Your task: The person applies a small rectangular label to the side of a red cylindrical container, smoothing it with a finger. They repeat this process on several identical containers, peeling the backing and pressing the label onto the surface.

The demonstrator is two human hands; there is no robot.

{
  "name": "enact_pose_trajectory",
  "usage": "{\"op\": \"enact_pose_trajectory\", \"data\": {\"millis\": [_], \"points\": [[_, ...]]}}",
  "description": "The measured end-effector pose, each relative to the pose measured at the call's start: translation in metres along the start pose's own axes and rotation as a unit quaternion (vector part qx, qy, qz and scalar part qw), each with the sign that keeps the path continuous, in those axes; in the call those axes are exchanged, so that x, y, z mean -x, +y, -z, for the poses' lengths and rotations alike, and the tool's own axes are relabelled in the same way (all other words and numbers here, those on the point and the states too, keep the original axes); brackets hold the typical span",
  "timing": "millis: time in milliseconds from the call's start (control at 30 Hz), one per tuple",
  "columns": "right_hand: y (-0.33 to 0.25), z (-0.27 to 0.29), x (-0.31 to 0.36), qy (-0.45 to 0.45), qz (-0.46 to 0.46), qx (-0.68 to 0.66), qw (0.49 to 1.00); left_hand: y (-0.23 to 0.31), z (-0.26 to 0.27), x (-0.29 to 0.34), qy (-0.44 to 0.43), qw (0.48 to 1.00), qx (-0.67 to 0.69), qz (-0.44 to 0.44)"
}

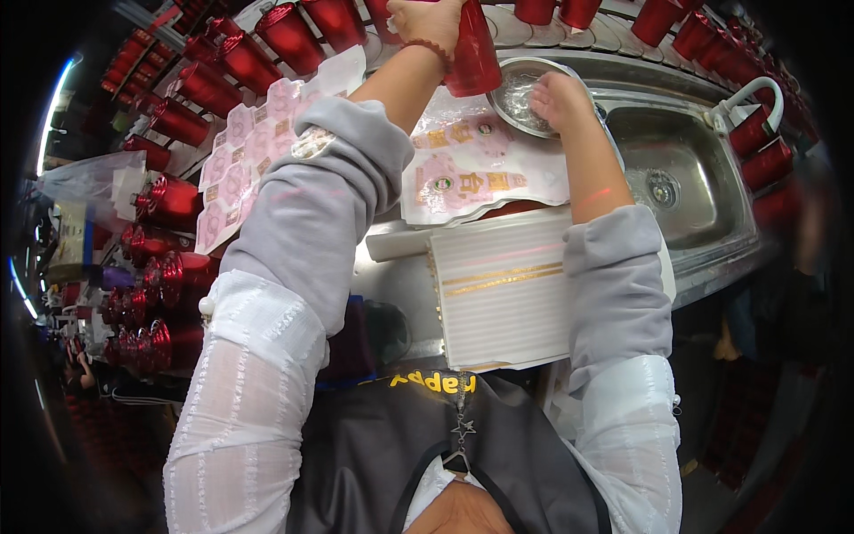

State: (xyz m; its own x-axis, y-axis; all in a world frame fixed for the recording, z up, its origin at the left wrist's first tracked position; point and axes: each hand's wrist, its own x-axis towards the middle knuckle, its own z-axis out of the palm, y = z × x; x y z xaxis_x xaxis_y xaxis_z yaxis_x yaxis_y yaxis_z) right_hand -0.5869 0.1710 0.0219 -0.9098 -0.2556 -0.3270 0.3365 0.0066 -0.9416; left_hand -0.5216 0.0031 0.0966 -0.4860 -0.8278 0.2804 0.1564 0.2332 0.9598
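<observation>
Left hand point(431, 25): I grasp the bottle point(475, 55).
Bottle: right of that grip, between my hands, long axis pointing away from me.
Right hand point(560, 103): at the bowl point(509, 105); whether holding anything, I cannot tell.

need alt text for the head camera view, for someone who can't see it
A person's left hand holds a red bottle while the right hand is at a metal bowl, left of a steel sink. Pink printed sheets lie nearby; more red bottles stand around.
</observation>
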Motion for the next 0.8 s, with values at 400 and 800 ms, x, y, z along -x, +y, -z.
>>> {"op": "enact_pose_trajectory", "data": {"millis": [400, 800], "points": [[-0.011, -0.016, 0.076, -0.117, 0.3, 0.138, 0.937, 0.024, 0.016, 0.018, -0.072, 0.995, 0.061, 0.041], [0.01, -0.041, 0.097, 0.056, 0.498, 0.254, 0.827, 0.019, 0.024, 0.026, -0.03, 0.993, 0.101, 0.057]]}}
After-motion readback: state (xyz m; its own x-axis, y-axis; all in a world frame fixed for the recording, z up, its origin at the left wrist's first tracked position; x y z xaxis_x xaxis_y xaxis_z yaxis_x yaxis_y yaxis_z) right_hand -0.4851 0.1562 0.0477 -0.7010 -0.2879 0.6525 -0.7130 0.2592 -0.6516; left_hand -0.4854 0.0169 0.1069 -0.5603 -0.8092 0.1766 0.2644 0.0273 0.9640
